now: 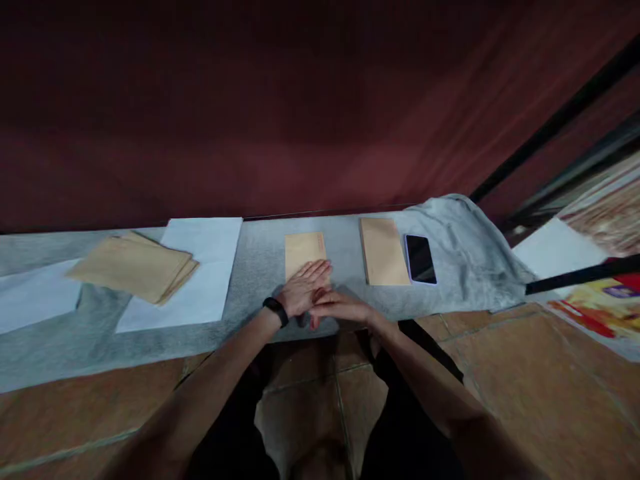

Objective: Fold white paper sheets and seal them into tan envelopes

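Observation:
A single brown paper envelope (304, 248) lies flat on the grey cloth in front of me. My left hand (303, 290), with a black band on its wrist, rests palm down over the envelope's near part, fingers stretched out. Close against it, my right hand (340, 307) reaches in from the right with its fingers extended, partly overlapping the left. Hands cover the lower portion of this envelope. To the right sits a neat stack of brown envelopes (385, 253), apart from both hands.
A phone (421, 259) lies beside the stack. On the left, several fanned brown envelopes (133, 267) overlap white paper sheets (205, 250). The grey cloth (265, 267) covers a long narrow surface against a dark red panel (280, 167). Printed packaging (605, 307) stands at far right.

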Available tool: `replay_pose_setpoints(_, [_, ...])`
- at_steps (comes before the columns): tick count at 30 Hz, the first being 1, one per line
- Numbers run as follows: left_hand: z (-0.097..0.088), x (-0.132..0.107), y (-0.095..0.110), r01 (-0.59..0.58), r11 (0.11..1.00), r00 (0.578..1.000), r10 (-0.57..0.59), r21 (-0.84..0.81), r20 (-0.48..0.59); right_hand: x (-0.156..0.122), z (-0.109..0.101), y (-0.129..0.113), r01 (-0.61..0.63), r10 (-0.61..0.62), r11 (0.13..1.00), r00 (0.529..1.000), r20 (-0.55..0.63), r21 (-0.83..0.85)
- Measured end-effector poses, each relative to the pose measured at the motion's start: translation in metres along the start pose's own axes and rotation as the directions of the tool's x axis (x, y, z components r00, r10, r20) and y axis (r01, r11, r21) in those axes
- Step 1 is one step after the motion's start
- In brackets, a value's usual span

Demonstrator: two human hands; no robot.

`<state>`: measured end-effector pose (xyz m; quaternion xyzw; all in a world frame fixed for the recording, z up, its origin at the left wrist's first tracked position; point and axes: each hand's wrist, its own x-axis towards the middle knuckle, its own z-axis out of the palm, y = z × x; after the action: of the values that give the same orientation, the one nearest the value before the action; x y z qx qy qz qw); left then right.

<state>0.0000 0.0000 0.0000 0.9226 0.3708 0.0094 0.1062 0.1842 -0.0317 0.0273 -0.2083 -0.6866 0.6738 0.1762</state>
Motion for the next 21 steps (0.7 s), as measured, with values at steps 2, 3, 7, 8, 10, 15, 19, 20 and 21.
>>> replay_pose_setpoints(2, [0.006, -0.003, 0.002, -0.013, 1.0, 1.0, 0.013, -0.003, -0.003, -0.003, -0.005, -0.001, -0.069, 0.069, 0.998, 0.998, -0.005, -0.008])
replay_pose_setpoints(3, [0.009, -0.005, 0.003, -0.019, 1.0, 1.0, 0.019, -0.005, -0.004, -0.005, -0.007, -0.002, -0.096, 0.096, 0.995, 0.995, -0.008, -0.01])
replay_pose_setpoints(7, [0.017, -0.011, 0.009, -0.038, 0.999, 0.999, 0.038, -0.007, -0.009, -0.01, -0.014, -0.007, -0.156, 0.156, 0.988, 0.988, -0.02, 0.007])
replay_pose_setpoints(8, [0.018, -0.012, 0.011, -0.038, 0.999, 0.999, 0.037, -0.006, -0.01, -0.011, -0.015, -0.008, -0.16, 0.161, 0.987, 0.987, -0.024, 0.007])
replay_pose_setpoints(10, [0.019, -0.013, 0.014, -0.035, 0.999, 0.999, 0.035, 0.001, -0.015, -0.013, -0.017, -0.01, -0.161, 0.161, 0.987, 0.986, -0.033, -0.008])
replay_pose_setpoints(15, [0.022, -0.018, 0.021, -0.039, 0.999, 0.997, 0.039, 0.007, -0.061, -0.017, -0.023, -0.012, -0.14, 0.138, 0.989, 0.99, -0.04, -0.053])
replay_pose_setpoints(19, [0.024, -0.025, 0.026, -0.07, 0.998, 0.988, 0.07, 0.0, -0.137, -0.02, -0.027, -0.011, -0.144, 0.151, 0.985, 0.986, -0.075, 0.092])
replay_pose_setpoints(20, [0.024, -0.027, 0.028, -0.078, 0.997, 0.985, 0.077, 0.003, -0.154, -0.02, -0.027, -0.01, -0.136, 0.149, 0.983, 0.983, -0.106, 0.124])
replay_pose_setpoints(21, [0.023, -0.029, 0.03, -0.082, 0.997, 0.982, 0.082, 0.008, -0.168, -0.02, -0.027, -0.008, -0.123, 0.143, 0.982, 0.98, -0.138, 0.144])
